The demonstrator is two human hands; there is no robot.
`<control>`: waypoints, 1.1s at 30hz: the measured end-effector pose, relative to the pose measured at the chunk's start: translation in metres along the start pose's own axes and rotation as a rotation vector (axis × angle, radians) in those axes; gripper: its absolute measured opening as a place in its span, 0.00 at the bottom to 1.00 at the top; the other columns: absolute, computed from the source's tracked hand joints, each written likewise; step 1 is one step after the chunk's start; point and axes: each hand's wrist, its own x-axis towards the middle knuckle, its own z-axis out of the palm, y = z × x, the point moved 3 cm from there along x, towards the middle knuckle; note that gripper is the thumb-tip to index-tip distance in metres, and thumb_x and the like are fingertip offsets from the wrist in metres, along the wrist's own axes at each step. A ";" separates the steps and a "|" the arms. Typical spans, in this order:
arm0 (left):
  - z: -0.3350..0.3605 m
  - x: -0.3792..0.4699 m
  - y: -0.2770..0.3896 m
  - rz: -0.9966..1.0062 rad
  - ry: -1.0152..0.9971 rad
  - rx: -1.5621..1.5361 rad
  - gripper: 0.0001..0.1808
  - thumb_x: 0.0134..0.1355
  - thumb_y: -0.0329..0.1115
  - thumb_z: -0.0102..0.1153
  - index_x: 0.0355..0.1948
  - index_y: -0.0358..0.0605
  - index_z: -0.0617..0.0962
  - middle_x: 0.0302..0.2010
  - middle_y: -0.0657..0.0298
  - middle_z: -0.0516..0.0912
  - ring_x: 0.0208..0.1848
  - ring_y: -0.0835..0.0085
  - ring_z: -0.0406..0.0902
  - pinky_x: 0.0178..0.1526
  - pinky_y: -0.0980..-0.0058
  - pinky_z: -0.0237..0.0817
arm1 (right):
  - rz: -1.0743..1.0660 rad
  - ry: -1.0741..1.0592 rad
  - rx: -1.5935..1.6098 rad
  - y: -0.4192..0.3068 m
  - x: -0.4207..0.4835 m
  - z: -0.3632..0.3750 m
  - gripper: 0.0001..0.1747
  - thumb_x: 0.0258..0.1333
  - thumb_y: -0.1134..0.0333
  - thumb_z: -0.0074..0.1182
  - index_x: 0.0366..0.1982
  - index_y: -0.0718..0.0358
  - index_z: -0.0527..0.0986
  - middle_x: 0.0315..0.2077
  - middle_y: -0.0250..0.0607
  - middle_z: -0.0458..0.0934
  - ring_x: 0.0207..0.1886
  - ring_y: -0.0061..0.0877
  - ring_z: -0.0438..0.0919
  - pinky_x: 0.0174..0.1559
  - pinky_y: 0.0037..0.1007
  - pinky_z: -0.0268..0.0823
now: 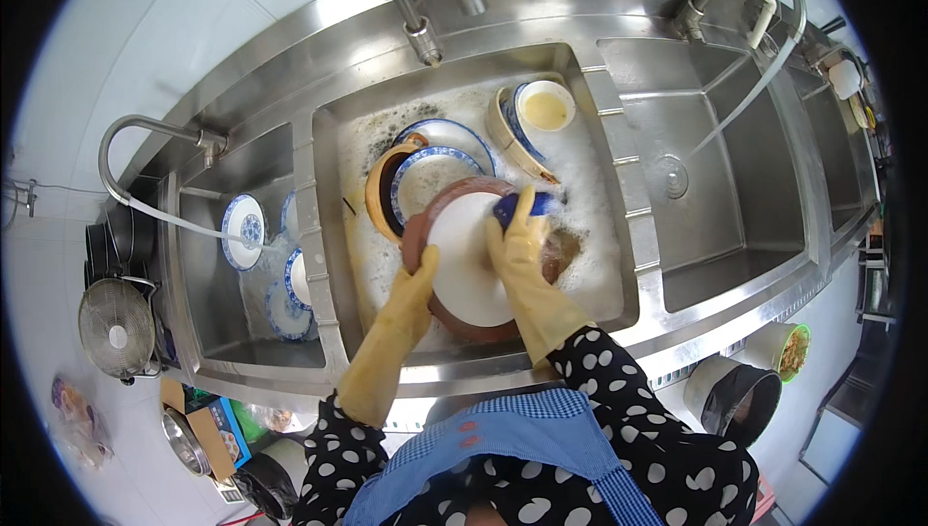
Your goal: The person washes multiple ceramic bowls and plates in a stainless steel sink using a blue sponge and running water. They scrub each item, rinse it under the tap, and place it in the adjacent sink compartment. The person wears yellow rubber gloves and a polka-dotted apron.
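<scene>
Both hands wear yellow rubber gloves over the middle sink basin. My left hand (413,301) grips the near left rim of a round reddish-brown dish (464,258) with a white face, tilted above the suds. In my right hand (520,250) is a dark blue scrubbing pad or cloth (510,211), pressed at the dish's right edge. Behind the dish, a blue-and-white plate (428,181) rests on a tan, dark-lined pot (377,196), with a larger blue-rimmed plate (467,136) beyond. Another brown piece (562,254) lies partly under foam at right.
A white bowl (545,107) of yellowish liquid sits among stacked dishes at the back right. In the left basin, a hose (181,225) runs over blue-and-white dishes (243,232). Metal dividers (627,185) flank the middle basin; a faucet (422,40) overhangs its back edge.
</scene>
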 end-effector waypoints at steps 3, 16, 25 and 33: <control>0.003 0.007 -0.024 -0.031 -0.060 -0.037 0.34 0.75 0.49 0.60 0.74 0.42 0.68 0.68 0.59 0.77 0.67 0.68 0.75 0.66 0.65 0.69 | -0.199 -0.028 0.321 -0.035 -0.008 0.015 0.48 0.64 0.52 0.59 0.77 0.61 0.52 0.48 0.67 0.79 0.44 0.58 0.80 0.48 0.52 0.73; 0.009 0.039 -0.037 -0.044 -0.127 -0.115 0.42 0.72 0.60 0.59 0.76 0.47 0.64 0.71 0.59 0.73 0.69 0.64 0.73 0.69 0.61 0.67 | -0.451 -0.322 -0.111 0.072 0.006 -0.042 0.25 0.54 0.69 0.65 0.56 0.55 0.80 0.52 0.56 0.81 0.57 0.52 0.78 0.60 0.47 0.70; 0.021 0.035 -0.030 -0.311 -0.164 -0.334 0.34 0.75 0.58 0.54 0.71 0.45 0.72 0.64 0.60 0.80 0.64 0.63 0.77 0.66 0.62 0.70 | -0.702 -0.508 0.212 -0.018 -0.066 -0.048 0.43 0.65 0.51 0.58 0.74 0.60 0.59 0.56 0.68 0.76 0.65 0.62 0.70 0.67 0.54 0.62; 0.050 0.000 0.024 -0.001 -0.324 0.146 0.40 0.77 0.67 0.41 0.68 0.41 0.74 0.63 0.57 0.81 0.62 0.67 0.79 0.64 0.71 0.70 | -0.334 -0.687 -0.231 -0.045 -0.072 -0.112 0.33 0.57 0.61 0.65 0.64 0.57 0.70 0.43 0.55 0.84 0.48 0.53 0.84 0.53 0.49 0.75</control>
